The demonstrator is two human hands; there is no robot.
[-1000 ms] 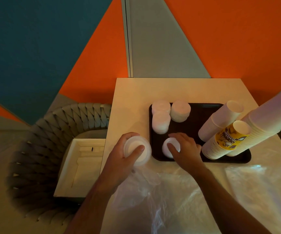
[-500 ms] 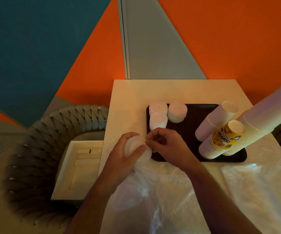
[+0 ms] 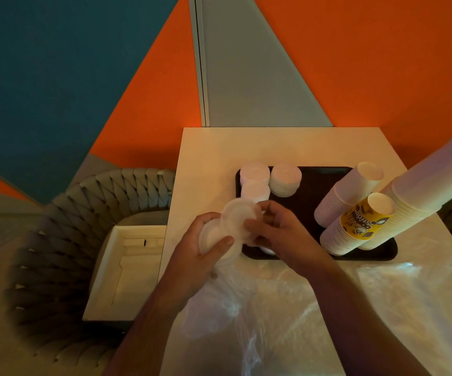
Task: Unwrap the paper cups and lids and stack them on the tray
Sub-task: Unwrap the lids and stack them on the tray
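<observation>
My left hand (image 3: 197,251) grips a short stack of white lids (image 3: 214,240) at the table's left edge. My right hand (image 3: 279,234) pinches one clear-white lid (image 3: 235,218), lifted and tilted off that stack. Behind them lies the black tray (image 3: 311,191). Three stacks of white lids (image 3: 284,179) stand at its back left. Tall stacks of paper cups (image 3: 349,194) lean at its right, one topped by a yellow printed cup (image 3: 366,218). Another lid (image 3: 267,249) lies on the tray's front, mostly hidden under my right hand.
Crumpled clear plastic wrap (image 3: 273,321) covers the near part of the white table (image 3: 211,153). A grey woven chair (image 3: 64,240) stands to the left with a white open box (image 3: 121,272) on its seat. Orange and teal wall panels rise behind.
My right hand left the lid it set on the tray's front, came to the stack in my left hand and has lifted the top lid off it.
</observation>
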